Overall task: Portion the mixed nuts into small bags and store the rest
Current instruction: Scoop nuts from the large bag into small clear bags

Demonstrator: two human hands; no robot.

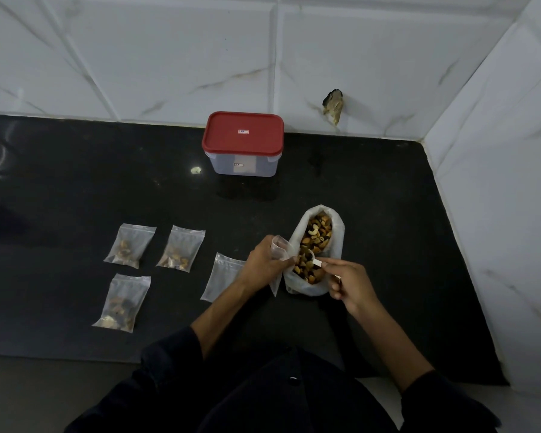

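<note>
A large white plastic bag (336,235) of mixed nuts (317,234) stands open on the black counter. My right hand (349,284) grips a small white scoop (313,259), whose bowl is down among the nuts. My left hand (264,260) holds a small clear bag (278,248) open right beside the big bag's rim. Three small zip bags with nuts in them lie to the left: one (131,245), another (181,249) and a third (122,303). One more small bag (222,276), seemingly without nuts, lies partly under my left wrist.
A clear container with a red lid (242,132) stands shut at the back against the marble-tiled wall. A second tiled wall closes the counter's right side. The black counter (60,189) has its front edge just ahead of my dark-sleeved body.
</note>
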